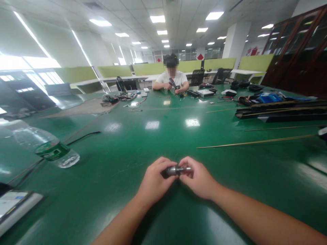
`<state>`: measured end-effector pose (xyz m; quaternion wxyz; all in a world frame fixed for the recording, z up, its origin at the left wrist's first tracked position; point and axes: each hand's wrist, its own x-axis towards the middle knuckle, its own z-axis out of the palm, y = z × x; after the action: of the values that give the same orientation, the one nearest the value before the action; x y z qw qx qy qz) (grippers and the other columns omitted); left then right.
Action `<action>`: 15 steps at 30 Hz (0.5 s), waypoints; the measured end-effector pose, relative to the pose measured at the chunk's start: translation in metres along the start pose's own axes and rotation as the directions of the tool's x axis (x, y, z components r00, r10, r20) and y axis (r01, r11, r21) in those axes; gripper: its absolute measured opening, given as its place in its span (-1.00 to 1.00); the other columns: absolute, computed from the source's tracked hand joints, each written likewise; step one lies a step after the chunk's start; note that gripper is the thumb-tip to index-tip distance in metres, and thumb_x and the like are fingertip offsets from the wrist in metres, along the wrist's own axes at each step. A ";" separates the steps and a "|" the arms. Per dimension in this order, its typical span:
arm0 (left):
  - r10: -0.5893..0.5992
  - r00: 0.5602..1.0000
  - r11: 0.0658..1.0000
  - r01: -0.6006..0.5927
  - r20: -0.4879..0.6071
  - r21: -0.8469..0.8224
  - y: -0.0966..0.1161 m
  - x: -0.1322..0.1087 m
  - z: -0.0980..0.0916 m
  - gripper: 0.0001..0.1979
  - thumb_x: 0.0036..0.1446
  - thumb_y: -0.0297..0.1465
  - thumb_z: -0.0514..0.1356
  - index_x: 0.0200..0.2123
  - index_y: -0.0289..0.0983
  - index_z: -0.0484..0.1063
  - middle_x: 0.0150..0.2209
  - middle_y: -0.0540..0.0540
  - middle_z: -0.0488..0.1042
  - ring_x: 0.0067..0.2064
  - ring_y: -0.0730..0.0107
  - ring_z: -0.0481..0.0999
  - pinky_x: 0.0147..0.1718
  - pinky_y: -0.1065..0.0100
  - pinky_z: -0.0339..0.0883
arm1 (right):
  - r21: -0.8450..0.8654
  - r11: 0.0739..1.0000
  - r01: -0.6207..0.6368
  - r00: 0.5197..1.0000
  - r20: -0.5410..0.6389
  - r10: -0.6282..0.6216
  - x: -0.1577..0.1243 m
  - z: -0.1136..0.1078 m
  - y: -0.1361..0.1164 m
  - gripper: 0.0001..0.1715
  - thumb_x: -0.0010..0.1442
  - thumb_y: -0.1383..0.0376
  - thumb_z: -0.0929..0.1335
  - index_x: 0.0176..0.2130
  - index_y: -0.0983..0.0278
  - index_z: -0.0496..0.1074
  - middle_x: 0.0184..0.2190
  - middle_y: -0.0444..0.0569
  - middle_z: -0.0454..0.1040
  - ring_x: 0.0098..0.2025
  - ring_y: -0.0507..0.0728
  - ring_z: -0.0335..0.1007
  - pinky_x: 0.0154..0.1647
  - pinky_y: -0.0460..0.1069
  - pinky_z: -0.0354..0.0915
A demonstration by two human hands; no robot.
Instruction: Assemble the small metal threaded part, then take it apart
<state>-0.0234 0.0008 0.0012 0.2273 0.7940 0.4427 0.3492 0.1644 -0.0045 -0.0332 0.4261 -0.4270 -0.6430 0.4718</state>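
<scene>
A short cylindrical metal part (173,170), dark at its left end and silver in the middle, lies sideways between my hands just above the table. Its thinner silver shaft points right. My left hand (155,178) is closed round the thick body, thumb below and fingers above. My right hand (198,178) curls about the thin shaft, its thumb and fingertips near the joint between shaft and body. Both hands are close together, with the fingertips almost meeting. The dark left end is partly hidden by my left hand, and the exact kind of part cannot be made out.
On the green table (122,143), a plastic water bottle (51,144) lies at left, near a black cable (84,136). Thin brass-coloured rods (255,141) and black channels (278,112) lie at right. Across the table, a person (171,78) holds a dark tool (172,82).
</scene>
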 end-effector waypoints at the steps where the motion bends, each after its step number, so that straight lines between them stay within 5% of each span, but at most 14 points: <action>1: 0.004 1.000 1.000 -0.004 -0.001 -0.002 0.000 0.000 0.000 -0.80 0.06 -0.48 0.29 -0.20 -0.18 0.57 -0.23 -0.07 0.52 -0.17 0.31 0.51 -0.17 0.34 0.37 | -0.012 1.000 0.003 1.000 -0.016 -0.004 0.000 0.000 0.000 -0.71 0.02 0.46 0.36 -0.20 0.25 0.36 -0.34 -0.12 0.46 -0.36 0.06 0.39 -0.33 -0.07 0.29; 8: 0.024 0.999 1.000 -0.024 0.029 -0.014 0.002 0.000 0.000 -0.82 0.07 -0.43 0.33 -0.20 -0.18 0.56 -0.21 -0.06 0.57 -0.16 0.31 0.53 -0.15 0.34 0.37 | -0.031 0.998 0.062 0.990 -0.123 -0.065 0.000 -0.003 0.000 -0.63 -0.02 0.48 0.38 -0.15 0.26 0.40 -0.30 -0.08 0.45 -0.27 0.10 0.44 -0.28 -0.06 0.33; 15: 0.010 1.000 1.000 -0.010 0.025 -0.001 0.001 0.000 0.001 -0.76 0.05 -0.36 0.36 -0.16 -0.17 0.58 -0.21 -0.06 0.60 -0.19 0.29 0.56 -0.18 0.35 0.40 | -0.029 0.999 0.043 0.996 -0.078 -0.045 0.000 -0.003 -0.002 -0.77 0.03 0.43 0.38 -0.23 0.27 0.48 -0.32 -0.06 0.55 -0.33 0.10 0.46 -0.29 -0.04 0.36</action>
<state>-0.0224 0.0006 0.0013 0.2313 0.8004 0.4358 0.3405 0.1676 -0.0043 -0.0310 0.4557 -0.4366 -0.6413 0.4363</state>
